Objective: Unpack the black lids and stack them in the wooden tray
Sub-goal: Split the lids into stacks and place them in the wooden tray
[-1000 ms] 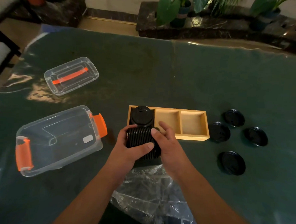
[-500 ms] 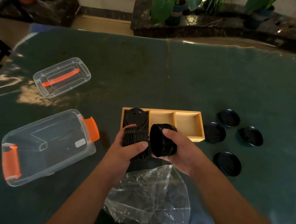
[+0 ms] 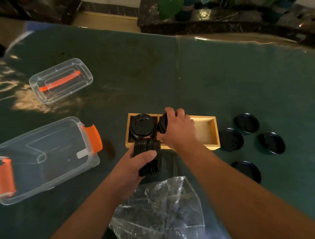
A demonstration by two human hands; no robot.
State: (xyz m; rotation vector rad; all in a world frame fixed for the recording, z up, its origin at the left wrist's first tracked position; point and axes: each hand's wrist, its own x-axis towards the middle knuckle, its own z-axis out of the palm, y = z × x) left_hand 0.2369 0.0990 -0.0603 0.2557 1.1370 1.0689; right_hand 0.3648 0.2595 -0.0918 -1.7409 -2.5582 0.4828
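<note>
Nearest us, bag (image 3: 161, 214) on green table (image 3: 223, 81). Our left hand (image 3: 133, 165) clasps a lid stack (image 3: 149, 155), axis pointing away. Our right hand (image 3: 178, 129) clamps a tilted stack (image 3: 163, 123) over the tray (image 3: 209, 130)'s middle cell. Plants (image 3: 172, 4) beyond.

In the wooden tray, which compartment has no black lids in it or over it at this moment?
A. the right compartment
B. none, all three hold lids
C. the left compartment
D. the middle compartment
A: the right compartment of the wooden tray shows bare wood, while a lid stack fills the left one and the right hand holds lids over the middle.
</note>
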